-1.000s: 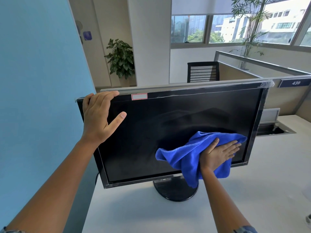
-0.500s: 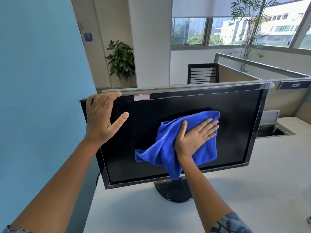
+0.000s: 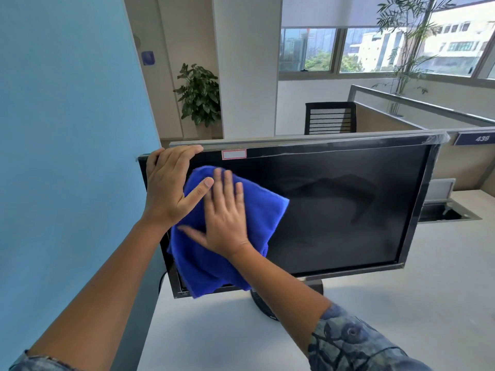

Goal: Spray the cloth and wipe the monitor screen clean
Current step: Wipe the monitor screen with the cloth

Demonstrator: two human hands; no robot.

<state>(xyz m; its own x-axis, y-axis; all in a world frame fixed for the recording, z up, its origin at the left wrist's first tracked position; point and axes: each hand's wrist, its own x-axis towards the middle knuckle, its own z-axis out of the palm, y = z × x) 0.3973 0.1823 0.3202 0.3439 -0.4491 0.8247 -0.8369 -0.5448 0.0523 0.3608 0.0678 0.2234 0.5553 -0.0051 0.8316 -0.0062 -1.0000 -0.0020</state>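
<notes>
A black monitor stands on a white desk, its screen dark and facing me. My left hand grips the monitor's top left corner, fingers over the top edge and thumb on the screen. A blue cloth lies flat against the left part of the screen and hangs down past the bottom bezel. My right hand presses flat on the cloth with spread fingers, just right of my left thumb. No spray bottle is in view.
A light blue partition stands close on the left of the monitor. Behind the desk run low dividers with a number plate. A recessed cable tray sits in the desk at the right. A black chair and potted plants stand farther back.
My right hand has swept the cloth from the lower right of the screen across the middle to the upper left. My left hand has kept its hold on the corner.
</notes>
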